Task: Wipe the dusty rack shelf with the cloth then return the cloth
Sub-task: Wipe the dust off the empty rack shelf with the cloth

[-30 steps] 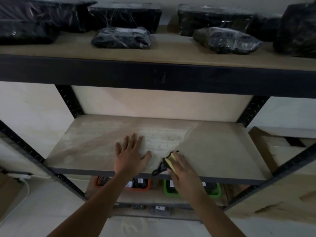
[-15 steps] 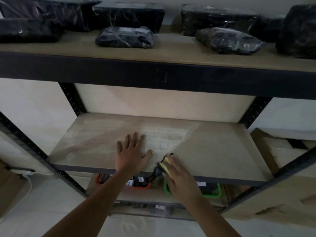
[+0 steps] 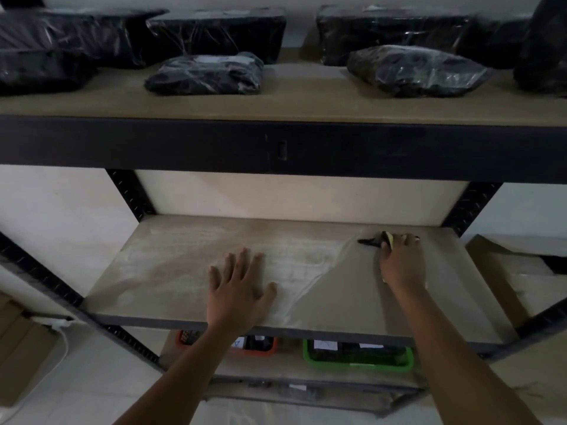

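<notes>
Both arms were bare all the way down, with no sleeves showing. The left hand (image 3: 241, 291) and right hand (image 3: 402, 262) wore no gloves, rings or watch.

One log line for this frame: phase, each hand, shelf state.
phase: wiping | right hand: presses cloth near shelf back | left hand: flat on shelf | shelf: right part wiped, left dusty
</notes>
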